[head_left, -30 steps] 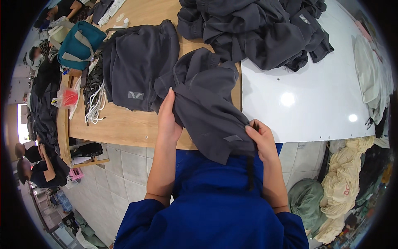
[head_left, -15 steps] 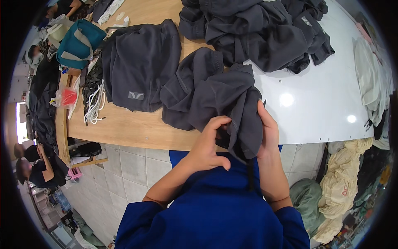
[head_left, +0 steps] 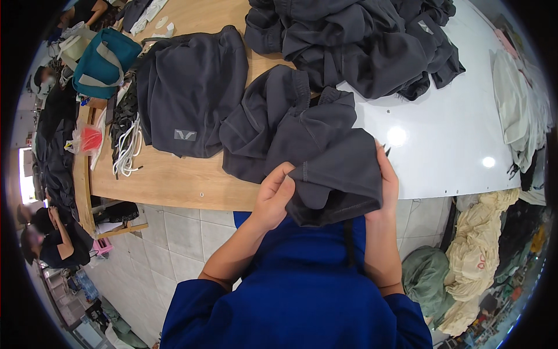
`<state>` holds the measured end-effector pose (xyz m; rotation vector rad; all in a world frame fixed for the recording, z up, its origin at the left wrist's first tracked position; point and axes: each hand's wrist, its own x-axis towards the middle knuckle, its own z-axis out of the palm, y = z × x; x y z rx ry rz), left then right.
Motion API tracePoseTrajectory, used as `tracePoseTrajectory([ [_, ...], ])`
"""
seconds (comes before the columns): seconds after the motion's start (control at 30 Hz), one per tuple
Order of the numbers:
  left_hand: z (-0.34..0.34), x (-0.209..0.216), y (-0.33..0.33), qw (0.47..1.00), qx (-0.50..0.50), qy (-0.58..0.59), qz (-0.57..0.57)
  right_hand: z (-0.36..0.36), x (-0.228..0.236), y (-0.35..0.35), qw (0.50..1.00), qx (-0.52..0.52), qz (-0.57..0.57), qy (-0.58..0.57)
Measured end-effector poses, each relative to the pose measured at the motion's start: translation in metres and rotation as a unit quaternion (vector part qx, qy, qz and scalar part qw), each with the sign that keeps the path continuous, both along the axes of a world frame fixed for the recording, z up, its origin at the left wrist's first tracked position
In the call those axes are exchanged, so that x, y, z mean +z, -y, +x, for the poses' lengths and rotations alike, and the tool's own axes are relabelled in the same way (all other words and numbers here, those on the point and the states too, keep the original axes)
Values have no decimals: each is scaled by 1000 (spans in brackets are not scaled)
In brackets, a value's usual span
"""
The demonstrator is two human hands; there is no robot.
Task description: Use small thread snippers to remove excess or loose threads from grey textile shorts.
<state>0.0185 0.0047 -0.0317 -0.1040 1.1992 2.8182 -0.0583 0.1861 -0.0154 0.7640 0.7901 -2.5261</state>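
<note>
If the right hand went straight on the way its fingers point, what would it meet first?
Past the held dark grey garment, the right hand would likely meet the garment pile across the white tabletop; the hand's height is unclear, so it might pass above.

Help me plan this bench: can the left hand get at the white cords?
Probably yes: bare wooden tabletop leaves the way to the white cords free, once the left hand releases the dark garment.

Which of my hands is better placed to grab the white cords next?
Probably your left hand: it is nearer the white cords, which lie to its left. It would first have to release the dark grey garment it pinches; your right hand is at the garment's right edge.
</note>
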Motion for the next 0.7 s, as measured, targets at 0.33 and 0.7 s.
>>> tracePoseTrajectory([
  [0.33, -7, 24, -8, 987, 104, 120, 2, 37, 21, 7, 681, 266, 479, -485],
  [0.7, -11, 23, 19, 1000, -1, 11, 22, 30, 14, -16, 950, 193, 179, -169],
])
